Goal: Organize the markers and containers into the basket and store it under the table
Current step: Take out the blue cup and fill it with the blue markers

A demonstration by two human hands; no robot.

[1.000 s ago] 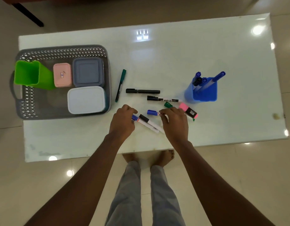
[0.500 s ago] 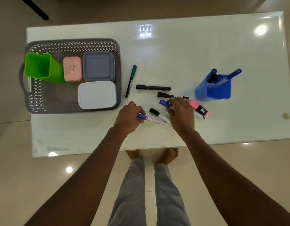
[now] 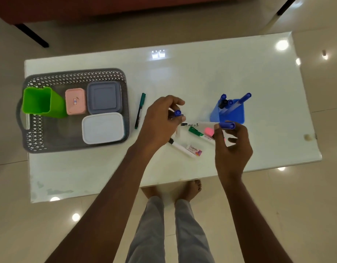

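**A:** Hand states?

**B:** Left hand (image 3: 160, 123) had its fingers curled round a blue-capped marker (image 3: 177, 112), with the cap end poking out by the fingertips. Right hand (image 3: 232, 149) pinched a second blue marker (image 3: 227, 125) between thumb and fingertips, lying roughly level. The rest of that marker was hidden behind the fingers.

**A:** Loose items?

**B:** Between the hands lay a green-capped marker (image 3: 195, 131) and a pink highlighter (image 3: 209, 131), which was partly covered by the right hand. A black marker (image 3: 189, 124) lay just beyond those two. On the near side of the left hand was a black-capped white marker (image 3: 181, 147), with a small camlin box (image 3: 195, 150) just beside it. A teal pen (image 3: 140, 111) lay just left of the left hand.

**A:** Basket?

**B:** The grey basket (image 3: 74, 74) sat on the table (image 3: 201, 76), further left of the left hand, past the teal pen. It held a white lidded container (image 3: 103, 128) on the side nearest that hand and a grey-blue lidded container (image 3: 104, 97) beyond it. A pink container (image 3: 75, 101) came next, then a green cup (image 3: 40, 103) at the far end.

**A:** Holder?

**B:** The blue holder (image 3: 230, 116) stood just beyond the right hand with blue markers upright in it.
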